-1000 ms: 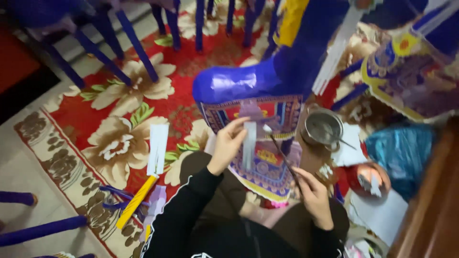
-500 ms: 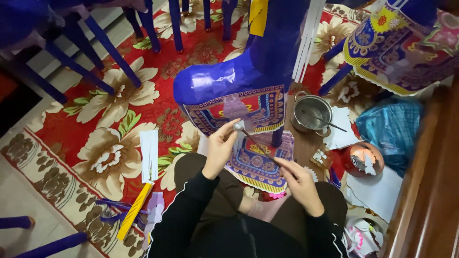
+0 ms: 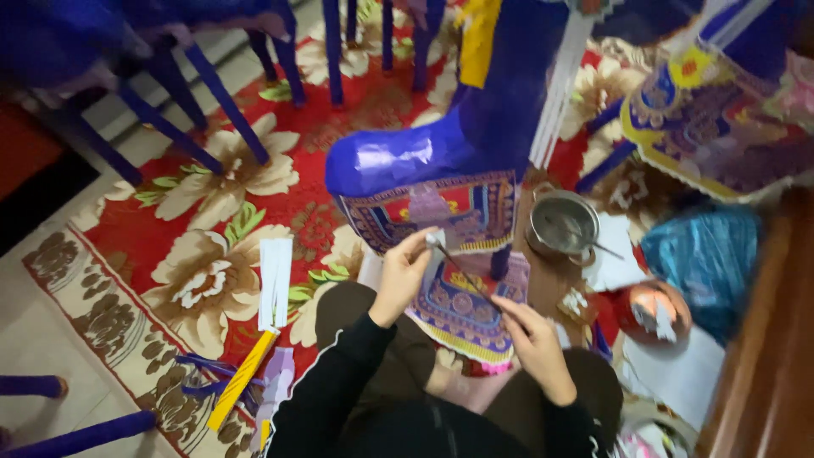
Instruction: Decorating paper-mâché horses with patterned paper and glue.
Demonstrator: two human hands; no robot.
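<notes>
Your left hand (image 3: 400,276) pinches a small pale paper strip (image 3: 434,240) between thumb and fingertips, against the lower edge of the patterned panel (image 3: 432,212) on the blue paper figure (image 3: 441,148). Your right hand (image 3: 530,339) closes its fingers on a thin stick (image 3: 465,276) whose tip meets the strip. Just right stands a metal bowl (image 3: 562,222), on the floral carpet (image 3: 212,254).

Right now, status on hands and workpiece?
Left hand pinching a pale paper strip. Right hand holding a thin stick. Patterned panel beneath. Metal bowl alongside.
</notes>
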